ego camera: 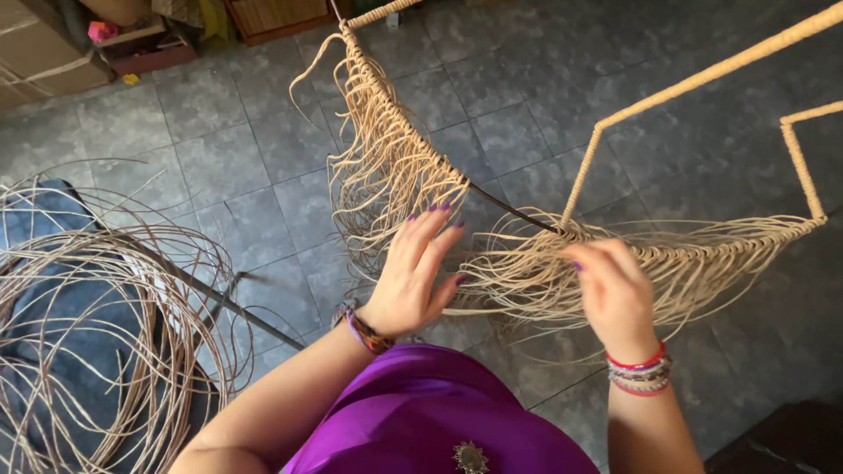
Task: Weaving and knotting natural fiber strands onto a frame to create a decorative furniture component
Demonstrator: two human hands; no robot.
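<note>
- We are looking down at a wire frame wrapped in pale cane, hanging above a grey tiled floor.
- The frame's lower rail is running from far centre-left, near the top of the view, down and to the right, then on toward the right edge; its long axis is lying roughly left-to-right in front of us, sagging in the middle.
- A short stretch of that rail is showing bare and dark between the two wrapped parts.
- Loose cane strands are hanging off the rail in a fringe, pointing downward and toward us.
- Our left hand is reaching up with fingers spread open and straight, gripping nothing; the fingertips are lying just at the lower edge of the left fringe, near the bare stretch of rail.
- Our right hand is sitting just below the rail on the right, fingers curled into the strands there; we cannot tell whether they are pinching a strand.
- Both wrists are wearing bead bracelets.
- A large loose coil of cane is lying on the floor at near left, over a blue cloth, well apart from both hands.
</note>
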